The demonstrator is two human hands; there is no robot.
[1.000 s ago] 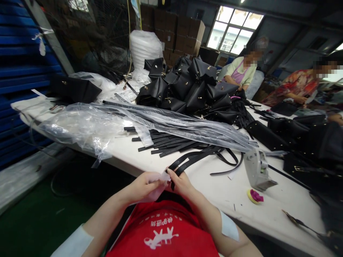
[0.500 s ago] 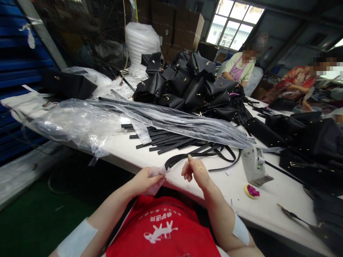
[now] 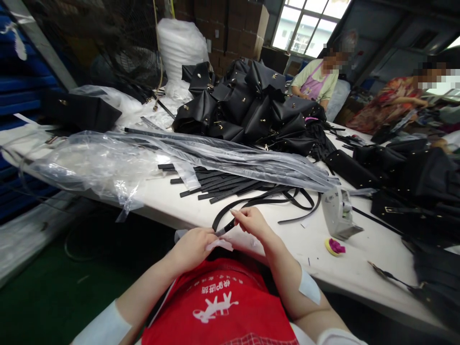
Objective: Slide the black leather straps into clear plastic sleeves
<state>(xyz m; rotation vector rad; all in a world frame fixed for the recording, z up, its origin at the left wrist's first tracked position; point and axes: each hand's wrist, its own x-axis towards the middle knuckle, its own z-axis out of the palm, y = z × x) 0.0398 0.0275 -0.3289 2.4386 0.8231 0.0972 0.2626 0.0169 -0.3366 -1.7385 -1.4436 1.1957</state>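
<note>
My left hand is closed at the table's front edge, round a thin clear plastic sleeve that covers part of a black strap. The strap bends in a loop just beyond my fingers. My right hand is to the right, its curled fingers pinching the strap where it runs toward the sleeve. Beyond the hands lie several bare black straps side by side. Straps in long clear sleeves stretch across the table behind them.
Black bags are heaped at the back, more at the right. Crumpled clear plastic covers the left. A tape dispenser, a small yellow roll with purple material and scissors lie right. Two people work across the table.
My right hand has moved left and down onto the strap. My left hand has turned over the sleeve, and the strap now bends in a loop. The view has shifted slightly.
</note>
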